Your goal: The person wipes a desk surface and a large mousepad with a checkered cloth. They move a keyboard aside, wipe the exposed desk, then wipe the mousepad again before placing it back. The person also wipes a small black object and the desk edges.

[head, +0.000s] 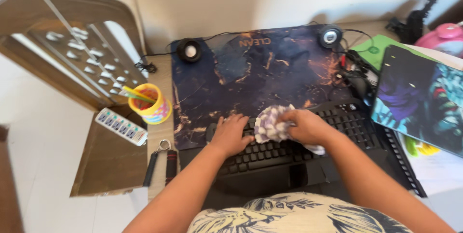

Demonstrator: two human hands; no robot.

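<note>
- A wooden desk (161, 76) carries a dark marbled desk mat (260, 69).
- Left of the mat: a yellow pencil cup (149, 104) and a hand gripper (160, 161).
- Right of the mat: a laptop (422, 100).
- A black keyboard (308, 141) overlaps the mat's near edge.

This was a home computer desk pushed into a plain white corner. A black keyboard (308, 141) sat on a dark, marbled blue-and-orange desk mat (260, 69), flanked by two small round black speakers (189, 50) (cables trailing behind). A yellow cup of pencils (149, 104) and a white power strip (121, 126) stood alongside.
</note>
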